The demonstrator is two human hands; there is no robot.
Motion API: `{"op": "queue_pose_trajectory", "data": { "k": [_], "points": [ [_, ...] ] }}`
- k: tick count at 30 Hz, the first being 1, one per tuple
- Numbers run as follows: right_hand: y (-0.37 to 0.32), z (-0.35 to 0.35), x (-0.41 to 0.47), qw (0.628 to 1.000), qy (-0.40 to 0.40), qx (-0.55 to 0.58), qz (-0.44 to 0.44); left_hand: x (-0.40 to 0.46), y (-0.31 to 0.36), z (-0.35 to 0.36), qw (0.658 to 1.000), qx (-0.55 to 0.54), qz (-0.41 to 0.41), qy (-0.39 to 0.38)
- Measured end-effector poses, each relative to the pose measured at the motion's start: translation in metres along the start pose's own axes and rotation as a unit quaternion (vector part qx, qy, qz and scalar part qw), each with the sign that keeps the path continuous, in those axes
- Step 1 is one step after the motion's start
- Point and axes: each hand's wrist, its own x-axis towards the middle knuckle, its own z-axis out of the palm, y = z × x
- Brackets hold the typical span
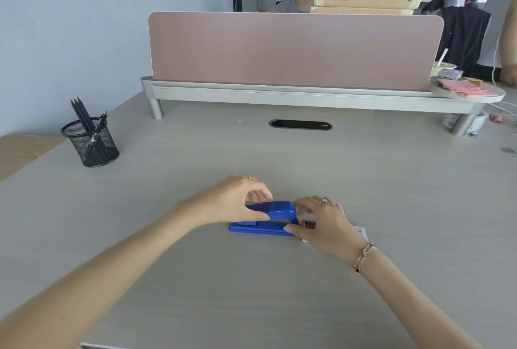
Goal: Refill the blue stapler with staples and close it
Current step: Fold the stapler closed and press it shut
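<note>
The blue stapler [275, 215] lies flat on the grey desk, its nose pointing right. My left hand [237, 203] grips its top cover from the left, thumb in front and fingers behind. My right hand [321, 221] is at the nose end, with the thumb on the base and the fingers by a dark metal part with a red tip [307, 224] that sticks out of the front. A small white and red staple box [361, 232] peeks out from under my right wrist. I cannot see any loose staples.
A black mesh pen cup [91, 141] with pencils stands at the far left. A cable slot [300, 124] sits mid-desk before the pink divider [293, 49] on its raised shelf. Pink papers [461, 87] and clutter lie far right.
</note>
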Motion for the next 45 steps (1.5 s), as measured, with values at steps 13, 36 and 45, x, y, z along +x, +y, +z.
{"op": "queue_pose_trajectory", "data": {
  "k": [13,36,45],
  "points": [
    [-0.013,-0.009,0.006,0.997,0.037,0.024,-0.062,-0.006,-0.012,-0.003,1.000,0.024,-0.007,-0.015],
    [-0.011,0.000,0.003,0.998,0.014,-0.016,-0.055,-0.006,-0.018,0.008,0.999,0.029,-0.015,-0.002],
    [-0.017,-0.007,0.000,0.998,0.004,0.061,-0.033,-0.018,-0.016,0.013,0.999,0.015,-0.015,0.042]
  ]
}}
